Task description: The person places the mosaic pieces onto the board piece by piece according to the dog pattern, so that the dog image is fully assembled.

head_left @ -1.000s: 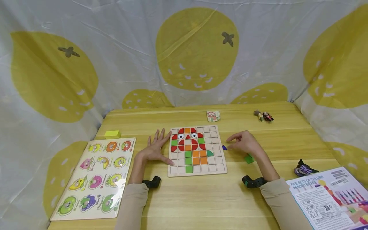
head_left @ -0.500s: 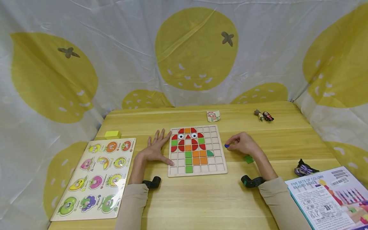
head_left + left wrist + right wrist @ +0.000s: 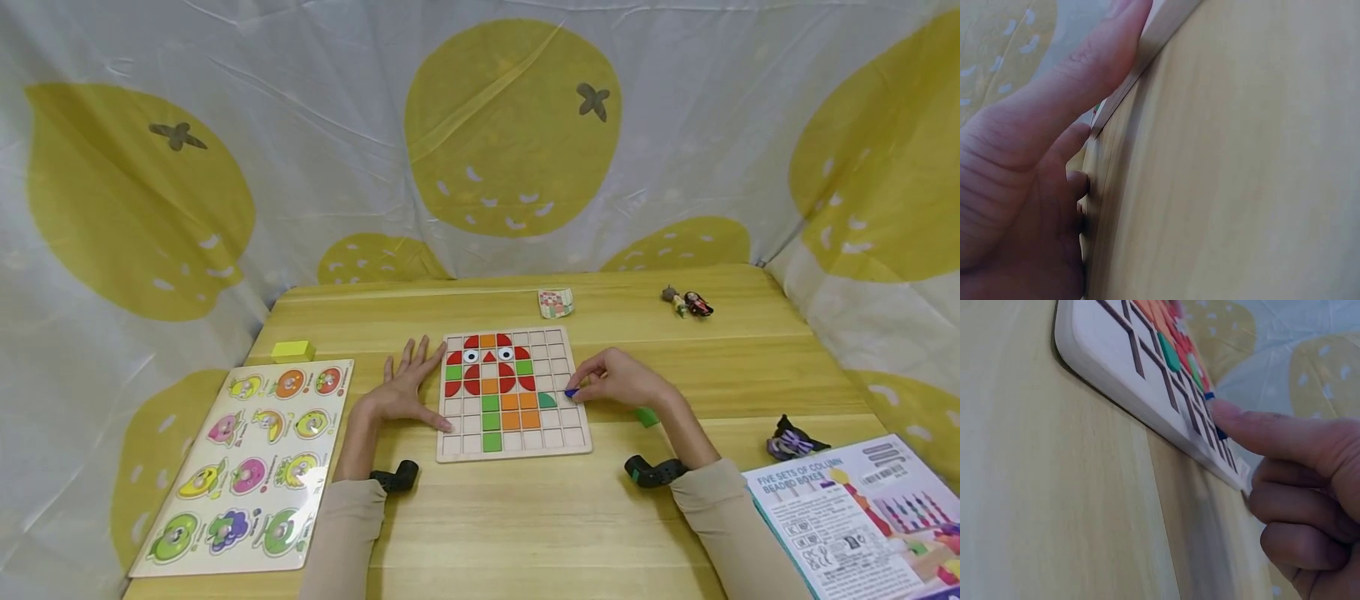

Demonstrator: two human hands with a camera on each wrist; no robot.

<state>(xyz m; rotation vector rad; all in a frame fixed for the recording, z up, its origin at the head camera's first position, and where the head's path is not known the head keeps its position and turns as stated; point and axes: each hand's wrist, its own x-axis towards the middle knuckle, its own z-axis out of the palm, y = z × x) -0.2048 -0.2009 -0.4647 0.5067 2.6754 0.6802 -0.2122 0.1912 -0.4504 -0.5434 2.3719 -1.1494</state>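
A wooden grid board (image 3: 465, 446) lies in the middle of the table, with red, orange and green tiles and two eye tiles set in its cells. My left hand (image 3: 401, 393) is spread along the board's left side, its thumb resting on the board's edge. Between thumb and fingertips my right hand (image 3: 626, 379) pinches a small blue tile (image 3: 572, 392) over the right edge of the board. Left of that lies a dark green quarter-round tile (image 3: 548, 400) in a cell. The blue tile is mostly hidden behind the thumb in the right wrist view.
A green tile (image 3: 647, 417) lies under the right wrist. To the left are a fruit puzzle board (image 3: 243, 467) and a yellow block (image 3: 293, 351). Behind the grid board is a small picture card (image 3: 556, 303). A printed box (image 3: 862, 508) and figurines (image 3: 687, 302) are on the right.
The right hand has picked the blue tile up from the table and moved left with it to the board's edge. The left hand has stayed put.
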